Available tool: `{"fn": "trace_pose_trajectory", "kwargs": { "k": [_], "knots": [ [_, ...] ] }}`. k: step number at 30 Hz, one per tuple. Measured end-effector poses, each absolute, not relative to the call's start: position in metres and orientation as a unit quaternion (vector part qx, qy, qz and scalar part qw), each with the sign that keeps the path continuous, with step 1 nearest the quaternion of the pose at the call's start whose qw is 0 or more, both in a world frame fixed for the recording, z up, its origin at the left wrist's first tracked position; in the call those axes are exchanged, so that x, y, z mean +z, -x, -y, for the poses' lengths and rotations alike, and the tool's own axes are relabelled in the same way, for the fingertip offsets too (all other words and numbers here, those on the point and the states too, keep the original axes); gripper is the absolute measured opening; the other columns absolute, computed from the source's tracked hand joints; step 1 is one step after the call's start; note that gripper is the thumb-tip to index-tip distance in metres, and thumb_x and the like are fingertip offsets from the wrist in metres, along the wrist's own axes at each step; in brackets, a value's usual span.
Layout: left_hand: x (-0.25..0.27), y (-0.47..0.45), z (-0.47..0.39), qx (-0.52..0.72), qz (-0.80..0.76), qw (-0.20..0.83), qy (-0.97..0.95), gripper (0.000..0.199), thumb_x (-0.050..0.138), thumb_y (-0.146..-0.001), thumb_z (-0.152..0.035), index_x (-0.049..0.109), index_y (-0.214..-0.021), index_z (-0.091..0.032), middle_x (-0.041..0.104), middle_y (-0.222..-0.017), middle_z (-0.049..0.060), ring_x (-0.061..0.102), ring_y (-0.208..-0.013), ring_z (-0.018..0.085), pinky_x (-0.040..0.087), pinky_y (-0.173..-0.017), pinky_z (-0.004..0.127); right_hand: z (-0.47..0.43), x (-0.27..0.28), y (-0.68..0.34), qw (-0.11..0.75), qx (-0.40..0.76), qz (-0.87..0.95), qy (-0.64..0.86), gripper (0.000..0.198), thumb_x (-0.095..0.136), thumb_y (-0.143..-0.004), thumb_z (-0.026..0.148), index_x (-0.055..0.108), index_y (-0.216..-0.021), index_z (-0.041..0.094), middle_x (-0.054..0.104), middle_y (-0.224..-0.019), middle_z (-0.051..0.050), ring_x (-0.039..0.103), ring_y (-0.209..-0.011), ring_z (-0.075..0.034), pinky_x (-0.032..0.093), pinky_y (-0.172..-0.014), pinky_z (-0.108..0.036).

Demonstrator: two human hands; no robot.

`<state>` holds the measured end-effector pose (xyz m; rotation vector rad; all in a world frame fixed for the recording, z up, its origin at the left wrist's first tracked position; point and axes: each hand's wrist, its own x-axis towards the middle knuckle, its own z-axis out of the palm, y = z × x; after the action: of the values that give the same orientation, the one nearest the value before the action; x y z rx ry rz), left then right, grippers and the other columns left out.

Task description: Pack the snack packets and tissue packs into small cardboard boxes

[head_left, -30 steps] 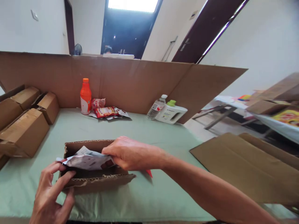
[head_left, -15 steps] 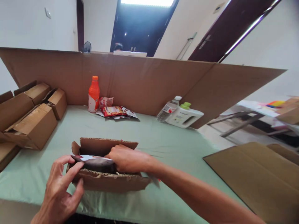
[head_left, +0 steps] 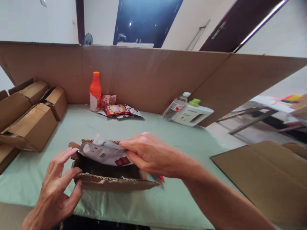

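Pinching a printed packet [head_left: 103, 155] at its right end here, right hand [head_left: 151, 155] with thumb and fingers clamped together on it. The packet's just left of that grip, tilted, at the mouth of an open cardboard box [head_left: 115, 186]. Left hand [head_left: 57, 182] has its fingers spread around the box's left end, can't tell if it's really squeezing. Orange bottle [head_left: 95, 95] stands farther back, left of the right hand's grip.
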<state>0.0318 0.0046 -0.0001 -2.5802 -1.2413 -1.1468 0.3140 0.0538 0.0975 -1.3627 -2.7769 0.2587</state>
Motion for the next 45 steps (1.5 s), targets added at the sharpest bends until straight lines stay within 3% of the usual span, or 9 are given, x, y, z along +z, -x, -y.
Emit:
{"fn": "trace_pose_trajectory", "kwargs": {
  "k": [7,13,18,23,27,30,38,41,45],
  "knots": [
    [-0.002,-0.04,-0.004,-0.39,0.407,0.022,0.826,0.019,0.057,-0.091,-0.007,0.061,-0.103,-0.021,0.047,-0.151,0.013,0.049,-0.137,0.027,0.044,-0.109,0.044,-0.062,0.126,-0.3,-0.1,0.08,0.886,0.445,0.02,0.051,-0.083,0.007,0.066,-0.077,0.018,0.067,-0.067,-0.003,0.049,-0.057,-0.014,0.025,-0.056,-0.03],
    [0.006,-0.045,-0.01,-0.352,0.358,0.014,0.865,0.044,0.055,-0.089,-0.007,0.052,-0.133,-0.011,0.064,-0.129,0.015,0.054,-0.129,0.024,0.038,-0.117,0.044,-0.086,0.072,-0.261,-0.184,0.175,0.916,0.31,0.026,0.061,-0.085,0.013,0.075,-0.107,0.015,0.078,-0.095,-0.011,0.068,-0.08,-0.021,0.034,-0.06,-0.028],
    [0.017,-0.041,-0.011,-0.294,0.328,0.008,0.898,0.032,0.054,-0.086,-0.006,0.062,-0.115,-0.017,0.074,-0.098,0.004,0.067,-0.099,0.018,0.03,-0.122,0.047,-0.081,0.048,-0.269,-0.193,0.231,0.909,0.289,0.042,0.061,-0.094,0.023,0.063,-0.135,0.015,0.076,-0.116,-0.015,0.071,-0.098,-0.026,0.046,-0.074,-0.032],
    [0.042,-0.052,-0.014,-0.254,0.301,0.028,0.919,0.026,0.054,-0.087,-0.013,0.068,-0.108,-0.019,0.078,-0.106,0.004,0.07,-0.111,0.022,0.028,-0.125,0.044,-0.074,0.055,-0.277,-0.18,0.274,0.908,0.262,0.045,0.059,-0.095,0.018,0.059,-0.14,0.016,0.076,-0.118,-0.015,0.072,-0.102,-0.027,0.051,-0.082,-0.035],
    [0.057,-0.066,-0.021,-0.173,0.259,0.012,0.95,0.026,0.051,-0.078,-0.011,0.069,-0.094,-0.022,0.079,-0.094,0.005,0.074,-0.089,0.024,0.054,-0.095,0.041,-0.06,0.075,-0.313,0.068,0.3,0.9,0.309,0.039,0.056,-0.097,0.017,0.063,-0.135,0.016,0.074,-0.126,-0.011,0.07,-0.111,-0.021,0.052,-0.093,-0.033],
    [0.054,-0.068,-0.025,-0.107,0.251,-0.036,0.961,0.029,0.053,-0.078,-0.012,0.07,-0.098,-0.025,0.077,-0.09,0.004,0.071,-0.08,0.024,0.055,-0.079,0.038,-0.044,0.073,-0.364,0.27,0.256,0.83,0.415,0.03,0.047,-0.102,0.023,0.069,-0.121,0.018,0.078,-0.11,-0.007,0.073,-0.099,-0.017,0.055,-0.088,-0.029],
    [0.034,-0.069,-0.03,-0.034,0.241,-0.123,0.962,0.031,0.052,-0.088,-0.004,0.067,-0.102,-0.028,0.074,-0.094,0.0,0.069,-0.084,0.02,0.045,-0.106,0.04,-0.04,-0.067,-0.413,0.03,0.102,0.706,0.7,0.052,0.063,-0.085,0.013,0.059,-0.135,0.003,0.06,-0.14,-0.029,0.063,-0.123,-0.04,0.05,-0.101,-0.053],
    [0.04,-0.073,-0.026,-0.029,0.244,-0.104,0.964,0.036,0.05,-0.088,-0.001,0.067,-0.106,-0.027,0.075,-0.099,0.001,0.07,-0.089,0.019,0.042,-0.112,0.041,-0.043,-0.074,-0.425,0.109,0.153,0.693,0.696,0.039,0.049,-0.091,0.011,0.065,-0.127,0.011,0.071,-0.128,-0.018,0.069,-0.114,-0.03,0.053,-0.098,-0.043],
    [0.05,-0.076,-0.019,-0.038,0.245,-0.058,0.967,0.028,0.051,-0.088,-0.003,0.067,-0.096,-0.024,0.074,-0.087,0.0,0.071,-0.085,0.02,0.041,-0.113,0.041,-0.03,-0.031,-0.446,0.407,0.256,0.591,0.647,0.023,0.06,-0.091,0.034,0.07,-0.108,0.022,0.078,-0.1,-0.007,0.074,-0.093,-0.029,0.06,-0.086,-0.045]
  ]
}}
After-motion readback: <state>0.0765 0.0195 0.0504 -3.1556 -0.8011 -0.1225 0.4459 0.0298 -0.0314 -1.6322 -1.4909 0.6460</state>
